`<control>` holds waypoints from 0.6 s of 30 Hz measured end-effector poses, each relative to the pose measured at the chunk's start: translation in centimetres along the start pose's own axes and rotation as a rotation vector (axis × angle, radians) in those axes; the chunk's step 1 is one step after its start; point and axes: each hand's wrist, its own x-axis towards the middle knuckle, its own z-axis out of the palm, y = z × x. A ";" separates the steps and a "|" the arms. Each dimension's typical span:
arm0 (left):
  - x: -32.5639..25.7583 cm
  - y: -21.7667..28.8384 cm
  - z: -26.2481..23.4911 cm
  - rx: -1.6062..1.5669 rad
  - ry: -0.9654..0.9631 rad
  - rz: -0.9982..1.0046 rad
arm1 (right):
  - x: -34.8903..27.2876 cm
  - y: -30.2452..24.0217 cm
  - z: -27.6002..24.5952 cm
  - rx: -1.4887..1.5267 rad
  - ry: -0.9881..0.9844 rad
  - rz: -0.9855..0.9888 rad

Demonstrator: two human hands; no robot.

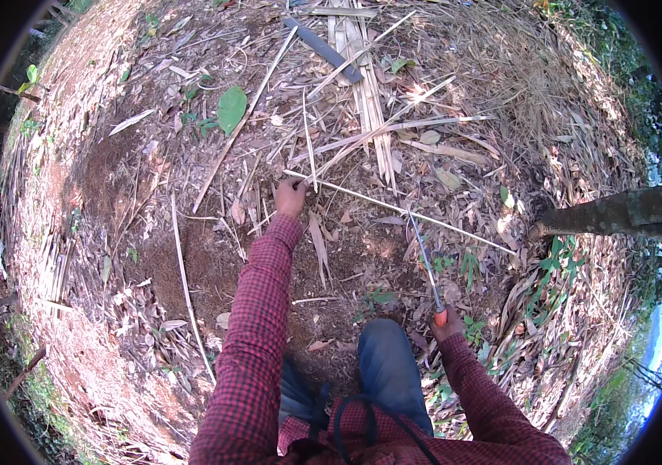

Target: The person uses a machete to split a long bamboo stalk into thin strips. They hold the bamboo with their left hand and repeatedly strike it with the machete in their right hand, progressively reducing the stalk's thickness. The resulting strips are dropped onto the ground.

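My left hand (290, 196) is closed around one end of a long, thin, pale split-wood strip (393, 204), which slants away to the right above the ground. In my right hand (447, 324), low on the right near my knee, is the orange handle of a long-bladed knife (428, 263). Its narrow blade points up and away from me, and the far end meets the strip near its middle. Whether the blade presses into the strip or only crosses it, I cannot tell.
Several loose pale strips (366, 101) lie on the leaf-covered ground ahead, with a dark flat blade-shaped piece (323, 50) across them. A large green leaf (232, 109) rests left of these. A tree trunk (617, 217) stands at the right.
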 end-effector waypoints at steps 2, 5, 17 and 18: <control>-1.3 3.7 -2.2 -0.134 0.181 0.105 | -0.4 -0.4 -0.1 0.029 0.023 -0.002; -1.1 7.9 -8.7 -0.617 0.343 0.358 | 0.9 0.7 1.0 0.091 -0.024 -0.020; -24.1 19.8 -37.2 -1.113 0.861 1.225 | 0.5 -3.9 1.5 0.555 0.114 -0.273; -27.4 19.4 -40.1 -1.129 0.728 1.319 | -0.9 -6.5 0.7 0.494 0.100 -0.365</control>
